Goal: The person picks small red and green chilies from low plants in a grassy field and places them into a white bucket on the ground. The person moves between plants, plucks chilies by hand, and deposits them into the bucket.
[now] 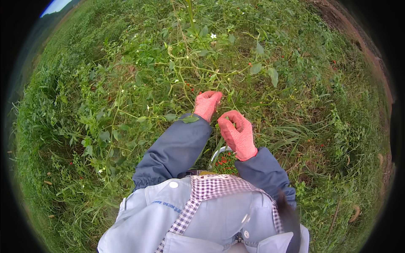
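My left hand (207, 105), in a coral-coloured work glove, reaches in among the stems of a chili plant (208, 68). Its fingers are bent close together, and what lies between them is hidden. Lower and to the right, my right hand (238, 134) wears a matching glove. The fingers curl around something small and green, apparently chili peppers, mostly covered by the glove. Below it, close to my body, stands a white bucket (214, 156), partly hidden by my right hand and sleeve. Red and green chili peppers (226, 163) lie inside. A loose leaf (190, 119) rests on my left sleeve.
Branches with white flowers (213, 36) and scattered small red chilies (192, 89) spread ahead of me. Dense leafy growth (57, 114) stands on the left, long grass (292, 136) on the right. Bare reddish soil (351, 31) runs along the far right edge.
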Motion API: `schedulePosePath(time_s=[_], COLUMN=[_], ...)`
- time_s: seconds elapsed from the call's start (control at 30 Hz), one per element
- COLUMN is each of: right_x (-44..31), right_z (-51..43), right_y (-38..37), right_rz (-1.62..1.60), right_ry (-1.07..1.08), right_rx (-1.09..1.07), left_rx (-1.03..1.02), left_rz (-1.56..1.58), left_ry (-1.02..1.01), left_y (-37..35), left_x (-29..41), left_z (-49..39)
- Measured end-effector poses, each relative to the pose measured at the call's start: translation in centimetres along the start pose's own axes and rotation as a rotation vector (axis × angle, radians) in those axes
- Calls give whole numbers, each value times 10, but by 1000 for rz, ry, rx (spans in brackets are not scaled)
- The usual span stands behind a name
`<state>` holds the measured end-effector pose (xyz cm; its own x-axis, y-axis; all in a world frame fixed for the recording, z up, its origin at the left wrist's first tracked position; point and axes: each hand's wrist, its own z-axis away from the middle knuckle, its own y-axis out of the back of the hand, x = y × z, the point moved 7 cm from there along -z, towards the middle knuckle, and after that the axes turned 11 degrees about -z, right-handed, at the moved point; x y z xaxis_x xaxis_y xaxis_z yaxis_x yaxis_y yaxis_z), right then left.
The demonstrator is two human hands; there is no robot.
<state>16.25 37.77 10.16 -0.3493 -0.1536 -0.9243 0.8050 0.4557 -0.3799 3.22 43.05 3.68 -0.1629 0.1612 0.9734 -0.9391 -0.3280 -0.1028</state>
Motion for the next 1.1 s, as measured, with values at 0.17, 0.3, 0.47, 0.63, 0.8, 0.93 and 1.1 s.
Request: schedulePosePath(time_s=[0.17,0.3,0.47,0.63,0.8,0.93,1.1], right_x=[-24,-3,7,-23,-39,-37,-9], right_z=[-22,-39,-53,-58,-56,-54,-12], right_y=[55,78,69,49,75,115,86], right_rz=[-735,-273,18,996,844,-379,6], right_ry=[-220,-389,-428,352,578,116,-296], right_rx=[78,188,153,263,554,349,126], left_rx=[-218,-257,-249,-287,-345,-302,-267], left_rz=[-8,-104,-218,-15,178,220,223], left_ry=[24,36,-34,20,157,220,196], left_y=[-5,-7,-8,-10,-9,0,-4], left_x=[-6,-1,6,3,1,-4,-12], left_z=[4,12,19,22,33,37,27])
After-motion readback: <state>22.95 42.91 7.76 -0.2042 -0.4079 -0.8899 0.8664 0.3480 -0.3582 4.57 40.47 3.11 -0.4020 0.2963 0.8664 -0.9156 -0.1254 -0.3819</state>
